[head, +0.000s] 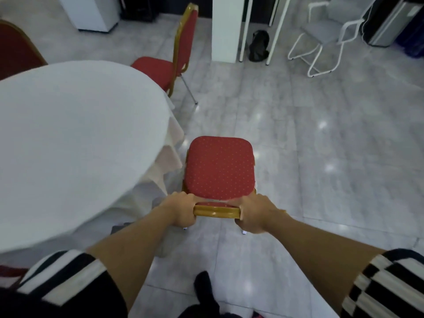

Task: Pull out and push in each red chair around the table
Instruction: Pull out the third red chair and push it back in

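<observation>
A red chair (219, 167) with a gold frame stands in front of me, to the right of the round table (75, 138) with its white cloth. Its seat is fully out from under the table. My left hand (181, 211) grips the left end of the chair's gold top rail, and my right hand (254, 213) grips the right end. A second red chair (181, 49) stands at the table's far side, seat partly under the cloth. The back of a third red chair (16, 49) shows at the far left.
Grey polished tile floor (321, 157) lies open to the right. A white pillar (226, 28), a black bag (259, 44) and a grey chair with a white frame (325, 37) stand at the back. My foot (203, 288) is behind the chair.
</observation>
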